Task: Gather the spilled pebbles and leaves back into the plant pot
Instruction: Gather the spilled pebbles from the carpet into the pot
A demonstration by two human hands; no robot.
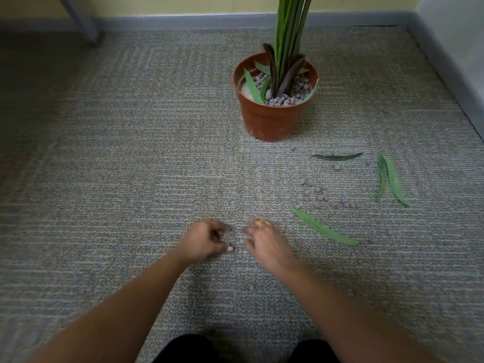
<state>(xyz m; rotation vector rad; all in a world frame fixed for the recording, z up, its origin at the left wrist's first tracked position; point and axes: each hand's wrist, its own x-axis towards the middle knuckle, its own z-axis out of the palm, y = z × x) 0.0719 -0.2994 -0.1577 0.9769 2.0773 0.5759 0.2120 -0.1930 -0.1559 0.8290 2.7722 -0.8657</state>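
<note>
Plant pot (272, 121): a terracotta-coloured pot standing upright on the carpet (131, 153), in the far right half of the view, near the skirting (183, 20).
Pot contents: tall green stems (290, 27) rise from a bed of grey pebbles (281, 99); a few loose green leaves (252, 86) lean inside the rim.
Spilled pebbles (320, 196): a loose scatter on the carpet in front of the pot and to its right, with strays further out (368, 162) and one lone pebble (252, 287) between the forearms.
Near leaf (323, 227): lies flat on the carpet just right of the right hand, apart from it.
Pair of leaves (392, 179): lie side by side further right, meeting at their far tips.
Dark leaf (336, 156): lies crosswise between the pot and the pebble scatter.
Left hand (207, 239): low over the carpet, fingers curled into the palm; whether they hold anything cannot be told.
Right hand (264, 239): just beside the left, fingers (245, 229) loosely bent and spread, tips down at the carpet, nothing seen in them; a ring (259, 222) shows on one finger.
Furniture leg (78, 19): grey, slanting, at the far left by the wall.
</note>
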